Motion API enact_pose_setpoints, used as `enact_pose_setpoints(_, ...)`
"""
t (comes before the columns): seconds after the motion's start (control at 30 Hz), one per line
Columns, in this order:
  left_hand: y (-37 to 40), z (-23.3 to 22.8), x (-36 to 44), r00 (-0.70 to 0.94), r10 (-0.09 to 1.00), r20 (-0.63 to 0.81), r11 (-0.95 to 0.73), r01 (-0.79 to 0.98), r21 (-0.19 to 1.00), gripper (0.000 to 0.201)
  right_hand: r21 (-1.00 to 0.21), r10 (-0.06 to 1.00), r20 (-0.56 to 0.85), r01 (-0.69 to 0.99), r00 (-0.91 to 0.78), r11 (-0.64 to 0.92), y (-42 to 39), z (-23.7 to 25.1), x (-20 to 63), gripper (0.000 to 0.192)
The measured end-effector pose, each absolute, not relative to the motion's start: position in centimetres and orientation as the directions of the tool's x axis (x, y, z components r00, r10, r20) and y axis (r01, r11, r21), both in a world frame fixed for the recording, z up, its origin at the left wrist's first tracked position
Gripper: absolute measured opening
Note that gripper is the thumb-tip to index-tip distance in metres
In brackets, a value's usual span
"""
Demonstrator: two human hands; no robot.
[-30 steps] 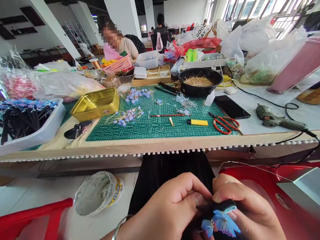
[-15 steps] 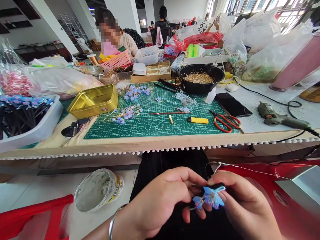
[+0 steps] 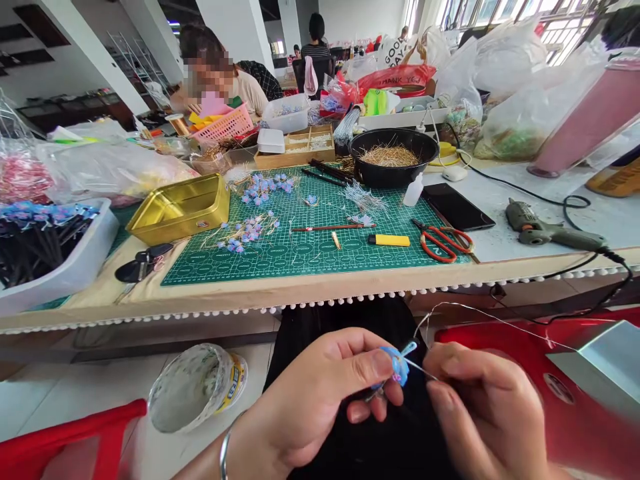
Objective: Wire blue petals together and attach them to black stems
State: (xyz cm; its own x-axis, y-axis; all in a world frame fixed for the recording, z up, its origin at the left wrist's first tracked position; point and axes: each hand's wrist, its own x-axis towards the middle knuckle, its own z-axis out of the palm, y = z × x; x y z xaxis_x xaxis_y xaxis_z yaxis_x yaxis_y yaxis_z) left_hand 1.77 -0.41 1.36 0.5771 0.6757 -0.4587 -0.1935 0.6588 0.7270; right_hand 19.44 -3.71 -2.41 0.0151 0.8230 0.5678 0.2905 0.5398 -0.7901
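Wire point(image 3: 475, 319), thin and silvery, runs from the blue flower point(image 3: 396, 363) up in a loose loop toward the bench point(image 3: 310, 288) edge and off to the right. The flower sits below that edge, over the dark lap, pinched between thumb and forefinger of the left hand point(image 3: 320, 400). The right hand point(image 3: 485, 413) is just beside the flower, its fingers point(image 3: 453, 367) pressed together on the wire close to the petals.

Risks, as I judge them: the slack loop could kink or snag on the red chair point(image 3: 525, 360) beside the flower, and a sharp tug would then bend or tear the small petals. The pinch on the flower is shallow, so it could slip and drop to the floor near the tape roll point(image 3: 197, 387). The wire's free end could also prick a fingertip.
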Motion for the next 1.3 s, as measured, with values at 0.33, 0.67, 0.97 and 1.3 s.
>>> enact_pose_setpoints(0.33, -0.3, 1.8, 1.2, 0.597, 0.649, -0.471, 0.700, -0.228, 0.676, 0.024, -1.000, 0.989, 0.009, 0.005, -0.148, 0.010, -2.6, -1.3, 19.8, 0.016)
enact_pose_setpoints(0.67, -0.6, 1.7, 1.2, 0.616, 0.619, -0.487, 0.707, -0.169, 0.687, 0.024, -0.957, 0.981, 0.163, 0.226, -0.107, 0.184, -2.4, -0.2, 19.9, 0.014)
enact_pose_setpoints(0.97, -0.6, 1.6, 1.1, 0.640, 0.590, -0.493, 0.735, -0.172, 0.656, 0.027, -0.992, 0.984, 0.066, 0.097, -0.164, 0.083, -2.2, -0.3, 19.7, 0.017)
enact_pose_setpoints(1.3, -0.8, 1.5, 1.2, 0.628, 0.580, -0.518, 0.754, -0.175, 0.633, 0.025, -0.933, 0.957, 0.263, 0.220, -0.123, 0.285, -2.3, -0.5, 19.6, 0.009)
